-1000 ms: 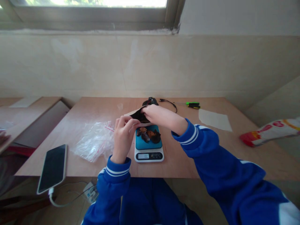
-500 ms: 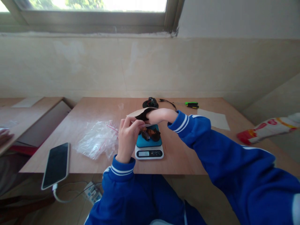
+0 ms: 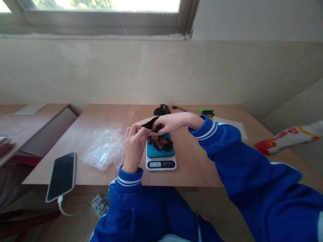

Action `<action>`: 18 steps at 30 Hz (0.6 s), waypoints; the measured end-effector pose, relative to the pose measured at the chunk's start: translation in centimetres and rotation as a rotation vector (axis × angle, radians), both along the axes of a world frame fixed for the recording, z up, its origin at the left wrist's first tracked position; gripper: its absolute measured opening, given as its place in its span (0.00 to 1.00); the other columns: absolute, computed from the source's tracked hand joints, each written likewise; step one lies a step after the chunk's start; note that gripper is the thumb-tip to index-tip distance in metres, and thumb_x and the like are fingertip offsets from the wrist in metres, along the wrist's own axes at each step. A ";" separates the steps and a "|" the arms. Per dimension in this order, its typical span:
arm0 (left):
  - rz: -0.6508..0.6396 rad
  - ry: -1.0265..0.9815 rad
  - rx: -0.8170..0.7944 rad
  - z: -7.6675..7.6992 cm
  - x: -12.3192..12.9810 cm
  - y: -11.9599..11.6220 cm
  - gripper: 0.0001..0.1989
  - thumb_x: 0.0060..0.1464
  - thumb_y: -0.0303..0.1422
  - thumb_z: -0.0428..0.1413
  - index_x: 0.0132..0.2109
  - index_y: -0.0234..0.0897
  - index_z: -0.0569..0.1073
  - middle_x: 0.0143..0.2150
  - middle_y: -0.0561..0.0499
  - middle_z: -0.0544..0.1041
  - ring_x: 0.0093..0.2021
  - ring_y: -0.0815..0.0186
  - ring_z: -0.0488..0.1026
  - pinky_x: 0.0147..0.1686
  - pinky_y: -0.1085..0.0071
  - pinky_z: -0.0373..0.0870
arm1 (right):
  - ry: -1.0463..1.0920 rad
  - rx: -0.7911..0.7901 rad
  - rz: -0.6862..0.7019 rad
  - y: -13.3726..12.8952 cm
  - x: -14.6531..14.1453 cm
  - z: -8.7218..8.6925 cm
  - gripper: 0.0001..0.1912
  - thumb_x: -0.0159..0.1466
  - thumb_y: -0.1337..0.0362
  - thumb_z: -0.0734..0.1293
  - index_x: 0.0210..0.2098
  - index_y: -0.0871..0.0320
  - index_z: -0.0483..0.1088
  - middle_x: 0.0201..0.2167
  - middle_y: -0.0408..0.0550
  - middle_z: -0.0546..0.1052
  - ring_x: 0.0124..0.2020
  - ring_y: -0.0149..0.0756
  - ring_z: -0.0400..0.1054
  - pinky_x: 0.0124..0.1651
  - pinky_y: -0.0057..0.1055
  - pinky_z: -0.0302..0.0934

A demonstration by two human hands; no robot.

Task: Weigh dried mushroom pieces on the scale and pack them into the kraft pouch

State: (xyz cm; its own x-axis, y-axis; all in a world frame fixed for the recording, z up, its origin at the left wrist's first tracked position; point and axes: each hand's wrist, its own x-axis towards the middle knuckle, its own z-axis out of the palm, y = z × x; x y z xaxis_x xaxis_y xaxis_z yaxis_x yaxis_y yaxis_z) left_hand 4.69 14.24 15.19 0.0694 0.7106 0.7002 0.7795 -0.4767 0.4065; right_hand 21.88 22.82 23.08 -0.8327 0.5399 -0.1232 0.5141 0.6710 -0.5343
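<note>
the kitchen scale's display digits (image 3: pixel 158 164) are too small to read surely (blurred, too). the paper packet (image 3: pixel 147 123) is half hidden by the left hand (image 3: pixel 134 148) and right hand (image 3: pixel 171 122), and the blue right sleeve (image 3: pixel 262 168) runs off the view's edge.

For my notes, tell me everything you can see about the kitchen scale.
The kitchen scale is small and flat, with a white, plastic-looking base and a teal-blue platform on top. A black front strip holds a lit display, its digits too small to read surely. It sits on the wooden table with dark, dried-looking pieces on the platform. Above it, the left hand and right hand hold a folded sheet.
</note>
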 end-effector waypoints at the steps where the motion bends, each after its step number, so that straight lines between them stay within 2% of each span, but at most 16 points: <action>1: 0.002 0.002 -0.004 0.0 -0.1 0.0 0.04 0.58 0.31 0.56 0.38 0.42 0.75 0.37 0.51 0.70 0.39 0.64 0.66 0.40 0.66 0.64 | -0.037 -0.039 0.042 -0.1 0.1 0.4 0.10 0.57 0.70 0.68 0.38 0.61 0.78 0.32 0.44 0.80 0.31 0.30 0.71 0.33 0.23 0.63; 3: 0.013 0.005 -0.004 0.0 -0.2 0.0 0.04 0.58 0.32 0.55 0.38 0.42 0.75 0.37 0.51 0.70 0.39 0.64 0.66 0.40 0.66 0.64 | -0.059 -0.068 0.090 -0.5 0.2 0.9 0.13 0.59 0.70 0.66 0.43 0.62 0.76 0.36 0.46 0.80 0.34 0.30 0.72 0.35 0.23 0.63; 5: 0.028 0.001 0.007 -0.1 -0.3 0.0 0.04 0.58 0.32 0.55 0.38 0.42 0.75 0.37 0.51 0.70 0.39 0.64 0.66 0.41 0.66 0.64 | 0.031 -0.012 0.066 -1.2 0.6 1.2 0.14 0.60 0.70 0.65 0.45 0.61 0.75 0.38 0.47 0.80 0.36 0.31 0.72 0.37 0.24 0.64; 7: 0.044 -0.013 0.020 0.0 -0.4 0.1 0.04 0.58 0.33 0.55 0.38 0.43 0.75 0.38 0.51 0.71 0.40 0.63 0.66 0.42 0.65 0.64 | 0.185 0.061 0.004 -2.2 1.1 1.4 0.14 0.61 0.70 0.64 0.46 0.61 0.74 0.41 0.48 0.79 0.39 0.33 0.72 0.42 0.27 0.65; 10: 0.087 -0.046 0.015 0.4 -0.3 0.9 0.04 0.58 0.33 0.55 0.38 0.43 0.75 0.39 0.50 0.71 0.41 0.62 0.66 0.43 0.64 0.64 | 0.530 0.103 -0.173 -4.3 2.3 0.9 0.14 0.63 0.69 0.63 0.47 0.59 0.72 0.46 0.49 0.77 0.47 0.35 0.71 0.50 0.33 0.65; 12: 0.121 -0.062 0.007 0.9 -0.3 2.0 0.04 0.58 0.35 0.55 0.38 0.42 0.75 0.39 0.50 0.72 0.41 0.61 0.66 0.44 0.63 0.64 | 0.776 0.069 -0.292 -5.6 2.9 -0.4 0.13 0.64 0.67 0.65 0.48 0.58 0.71 0.49 0.49 0.76 0.51 0.36 0.70 0.54 0.36 0.64; 14: 0.147 -0.068 0.014 1.6 -0.2 3.6 0.05 0.57 0.35 0.56 0.37 0.42 0.75 0.39 0.49 0.72 0.41 0.60 0.66 0.44 0.62 0.64 | 0.944 -0.007 -0.366 -6.8 3.1 -2.6 0.15 0.63 0.66 0.67 0.50 0.56 0.69 0.51 0.50 0.74 0.52 0.36 0.69 0.56 0.38 0.64; 16: 0.166 -0.073 0.028 2.3 -0.1 5.4 0.04 0.57 0.35 0.56 0.37 0.42 0.75 0.38 0.49 0.72 0.40 0.60 0.65 0.44 0.62 0.64 | 0.954 -0.121 -0.382 -7.8 2.7 -5.3 0.17 0.62 0.67 0.67 0.51 0.56 0.68 0.51 0.50 0.74 0.51 0.35 0.70 0.55 0.38 0.65; 18: 0.167 -0.072 0.022 2.7 -0.1 7.1 0.04 0.56 0.34 0.56 0.38 0.41 0.75 0.38 0.48 0.72 0.40 0.60 0.65 0.44 0.61 0.65 | 0.860 -0.188 -0.368 -8.6 1.8 -8.2 0.17 0.62 0.68 0.66 0.51 0.56 0.67 0.50 0.50 0.74 0.50 0.35 0.71 0.55 0.37 0.67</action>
